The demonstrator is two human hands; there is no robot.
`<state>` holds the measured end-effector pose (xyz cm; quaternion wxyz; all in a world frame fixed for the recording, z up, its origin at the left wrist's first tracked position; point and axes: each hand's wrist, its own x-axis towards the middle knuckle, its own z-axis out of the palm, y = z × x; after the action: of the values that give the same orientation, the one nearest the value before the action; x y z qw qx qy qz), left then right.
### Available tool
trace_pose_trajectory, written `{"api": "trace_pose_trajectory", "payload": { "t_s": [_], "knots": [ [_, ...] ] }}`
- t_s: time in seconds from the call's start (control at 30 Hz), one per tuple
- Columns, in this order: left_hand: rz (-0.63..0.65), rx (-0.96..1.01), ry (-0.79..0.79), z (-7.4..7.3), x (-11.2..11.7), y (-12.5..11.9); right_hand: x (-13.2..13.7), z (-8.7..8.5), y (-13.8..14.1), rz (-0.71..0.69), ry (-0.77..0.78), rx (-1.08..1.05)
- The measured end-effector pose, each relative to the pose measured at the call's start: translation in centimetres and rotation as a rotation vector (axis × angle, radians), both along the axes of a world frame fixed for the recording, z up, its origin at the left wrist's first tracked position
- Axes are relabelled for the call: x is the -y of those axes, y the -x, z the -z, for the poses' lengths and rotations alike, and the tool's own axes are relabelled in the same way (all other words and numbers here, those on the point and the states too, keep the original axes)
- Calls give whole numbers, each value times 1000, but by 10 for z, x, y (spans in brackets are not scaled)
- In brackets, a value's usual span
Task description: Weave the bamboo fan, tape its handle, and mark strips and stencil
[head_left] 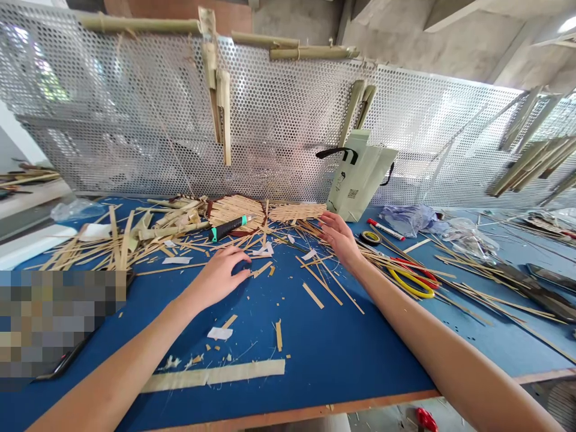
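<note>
Wide bamboo strip [211,375] lies nearest, at the front edge of the table [360,360]. Left hand [220,277]: fingers curled, tips down beside a short sliver [262,268]. Right hand [341,238]: fingers spread over loose splints [300,231] mid-table. Splints likely light, springy, splintery; pinch mid-length. Knife [229,227] behind, scissors [411,282] to the right.

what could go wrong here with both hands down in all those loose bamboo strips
1. Splinters: the right hand lies open on the bamboo strips, and their thin ends could prick bare skin.
2. Cut: the knife lies in the pile just beyond the left hand. Its blade is hard to make out among the strips, so a careless reach might meet it.
3. Snag: the scissors lie close beside the right forearm and could be swept along.
</note>
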<state>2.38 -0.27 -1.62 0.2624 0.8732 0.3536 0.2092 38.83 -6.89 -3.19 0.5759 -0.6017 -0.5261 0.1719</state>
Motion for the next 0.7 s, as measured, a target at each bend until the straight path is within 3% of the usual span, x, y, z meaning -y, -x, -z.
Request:
{"api": "trace_pose_trajectory", "payload": {
  "t_s": [0.07, 0.17, 0.27, 0.37, 0.47, 0.53, 0.63, 0.7],
  "knots": [
    [41, -108, -20, -9, 14, 6, 0, 3, 2, -23, 9, -61],
    [33, -313, -212, -27, 37, 38, 3, 6, 7, -60, 25, -135],
    [-262, -400, -452, -35, 59, 95, 3, 7, 12, -56, 43, -177],
    [-602, -475, -656, -25, 74, 155, 3, 5, 15, -64, 48, -199],
    [-688, -516, -625, -7, 82, 189, 4, 3, 18, -48, 48, -206],
    [-648, -416, -501, -1, 86, 195, 4, 2, 20, -29, 46, -206],
    [-544, -170, -284, -3, 92, 197, 4, 2, 21, -7, 42, -205],
    [-626, -90, -302, -7, 94, 203, 4, 3, 21, -3, 42, -208]
  ]
}}
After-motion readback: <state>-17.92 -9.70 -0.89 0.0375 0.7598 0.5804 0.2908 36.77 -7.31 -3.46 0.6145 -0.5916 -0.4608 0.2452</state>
